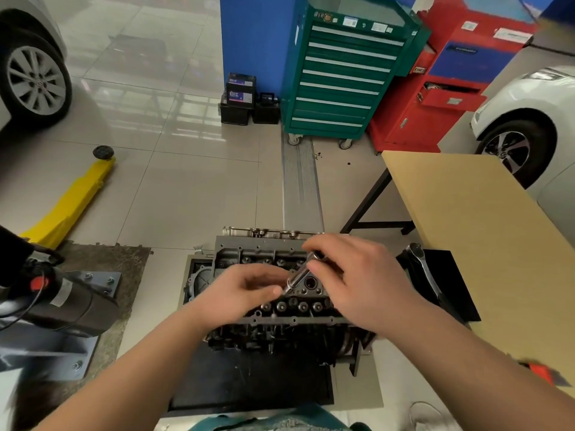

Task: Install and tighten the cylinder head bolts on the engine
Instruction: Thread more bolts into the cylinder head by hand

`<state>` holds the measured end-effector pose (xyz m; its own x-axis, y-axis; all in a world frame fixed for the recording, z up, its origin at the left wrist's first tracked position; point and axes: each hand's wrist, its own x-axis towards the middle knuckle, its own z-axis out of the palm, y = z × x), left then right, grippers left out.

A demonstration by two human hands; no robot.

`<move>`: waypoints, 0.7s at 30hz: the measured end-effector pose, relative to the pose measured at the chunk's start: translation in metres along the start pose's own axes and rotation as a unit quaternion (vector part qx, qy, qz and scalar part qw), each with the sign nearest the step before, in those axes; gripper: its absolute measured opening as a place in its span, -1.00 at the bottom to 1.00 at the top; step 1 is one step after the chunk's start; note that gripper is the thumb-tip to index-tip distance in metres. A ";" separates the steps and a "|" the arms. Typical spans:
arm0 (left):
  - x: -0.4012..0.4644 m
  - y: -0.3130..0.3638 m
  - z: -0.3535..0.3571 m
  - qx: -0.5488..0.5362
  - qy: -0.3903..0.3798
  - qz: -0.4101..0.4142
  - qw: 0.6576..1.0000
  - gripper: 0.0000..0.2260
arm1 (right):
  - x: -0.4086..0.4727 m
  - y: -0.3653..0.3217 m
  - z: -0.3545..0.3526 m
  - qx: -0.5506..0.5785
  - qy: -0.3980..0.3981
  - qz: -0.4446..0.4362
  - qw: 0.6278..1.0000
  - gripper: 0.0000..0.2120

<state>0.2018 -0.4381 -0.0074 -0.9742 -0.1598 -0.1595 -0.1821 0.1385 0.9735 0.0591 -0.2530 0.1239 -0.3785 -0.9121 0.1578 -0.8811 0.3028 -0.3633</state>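
Both hands above the engine (280, 293) on the floor mat, right hand (357, 275) and left hand (245, 289) pinching a metal socket extension (300, 273) tilted over the head, likely prepping the tool; next, seat it on a bolt (281, 306).

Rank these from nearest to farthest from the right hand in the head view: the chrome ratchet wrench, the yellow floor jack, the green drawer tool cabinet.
Measured from the right hand:
1. Chrome ratchet wrench, just right, on the black mat.
2. Green drawer tool cabinet, straight ahead, by the wall.
3. Yellow floor jack, far left on the floor.
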 end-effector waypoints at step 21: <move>0.016 -0.087 0.023 0.489 0.069 -0.092 0.865 -0.06 | -0.027 0.028 0.008 -0.020 -0.025 0.010 0.999 -0.74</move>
<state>0.1989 -0.4300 -0.0982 -0.9038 -0.3731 -0.2097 -0.4239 0.8477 0.3190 0.0468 -0.2225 0.1023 -0.3830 -0.9178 0.1050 -0.8844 0.3314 -0.3287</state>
